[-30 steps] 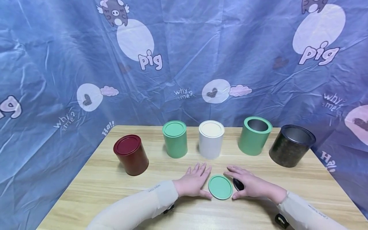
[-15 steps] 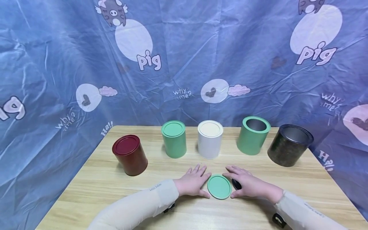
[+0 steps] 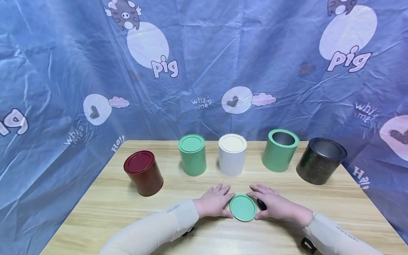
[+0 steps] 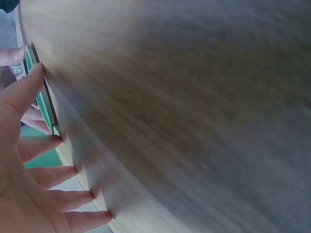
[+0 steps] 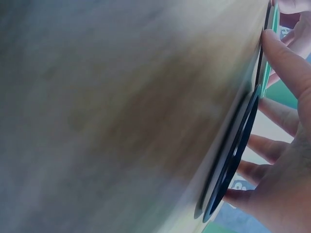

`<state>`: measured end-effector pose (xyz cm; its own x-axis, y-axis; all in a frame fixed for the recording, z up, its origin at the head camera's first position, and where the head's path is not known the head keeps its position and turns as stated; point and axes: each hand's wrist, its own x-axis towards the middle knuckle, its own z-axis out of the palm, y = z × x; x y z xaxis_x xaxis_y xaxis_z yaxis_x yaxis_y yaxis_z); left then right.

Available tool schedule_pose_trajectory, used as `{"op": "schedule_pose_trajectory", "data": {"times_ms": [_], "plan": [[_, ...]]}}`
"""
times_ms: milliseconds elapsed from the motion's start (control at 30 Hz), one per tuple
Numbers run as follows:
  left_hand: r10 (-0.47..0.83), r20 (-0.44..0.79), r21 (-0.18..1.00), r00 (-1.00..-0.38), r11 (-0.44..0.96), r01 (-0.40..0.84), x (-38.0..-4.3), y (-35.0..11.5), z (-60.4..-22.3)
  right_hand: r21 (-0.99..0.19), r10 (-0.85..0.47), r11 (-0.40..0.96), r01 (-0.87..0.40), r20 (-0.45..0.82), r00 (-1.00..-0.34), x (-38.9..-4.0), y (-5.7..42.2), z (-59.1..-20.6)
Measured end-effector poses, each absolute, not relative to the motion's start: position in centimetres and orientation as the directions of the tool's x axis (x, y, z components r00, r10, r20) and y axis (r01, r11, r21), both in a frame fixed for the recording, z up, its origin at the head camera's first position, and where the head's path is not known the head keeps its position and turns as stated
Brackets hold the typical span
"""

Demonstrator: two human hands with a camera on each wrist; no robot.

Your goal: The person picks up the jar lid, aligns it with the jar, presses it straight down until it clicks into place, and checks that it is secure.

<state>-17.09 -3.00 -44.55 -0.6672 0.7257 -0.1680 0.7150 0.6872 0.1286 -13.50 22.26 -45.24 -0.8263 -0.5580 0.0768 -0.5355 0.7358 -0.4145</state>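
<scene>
A round green lid (image 3: 243, 208) lies on the table between the two hands. On its left the left hand (image 3: 214, 202) spreads its fingers, with thumb and index fingertips right at the rim. Across from it, the right hand (image 3: 275, 203) is loosely arched, its thumb and index fingertips close to the opposite edge. Under the right palm a black lid (image 5: 234, 155) shows, partly hidden in the head view. The left wrist view shows the left fingertips down at the wood and the green lid (image 4: 46, 99) beyond the thumb.
Along the back stand a green lidded can (image 3: 193, 156), a white lidded can (image 3: 232, 156), an uncovered green can (image 3: 278, 156) and an uncovered black can (image 3: 318, 164). A dark red lidded can (image 3: 146, 177) stands left. A blue printed cloth (image 3: 204, 71) hangs behind the table.
The left hand's fingers have drawn in slightly toward the green lid's rim. The right hand stays nearly still, and the head view has shifted a little.
</scene>
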Motion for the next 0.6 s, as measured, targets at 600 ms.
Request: {"op": "schedule_pose_trajectory", "data": {"times_ms": [600], "plan": [[0.731,-0.152,0.135,-0.666,0.682,0.718,-17.28,-2.85,-45.16,-0.417,-0.55,0.743,-0.524,0.067,-0.832,-13.47,22.01,-45.16]]}}
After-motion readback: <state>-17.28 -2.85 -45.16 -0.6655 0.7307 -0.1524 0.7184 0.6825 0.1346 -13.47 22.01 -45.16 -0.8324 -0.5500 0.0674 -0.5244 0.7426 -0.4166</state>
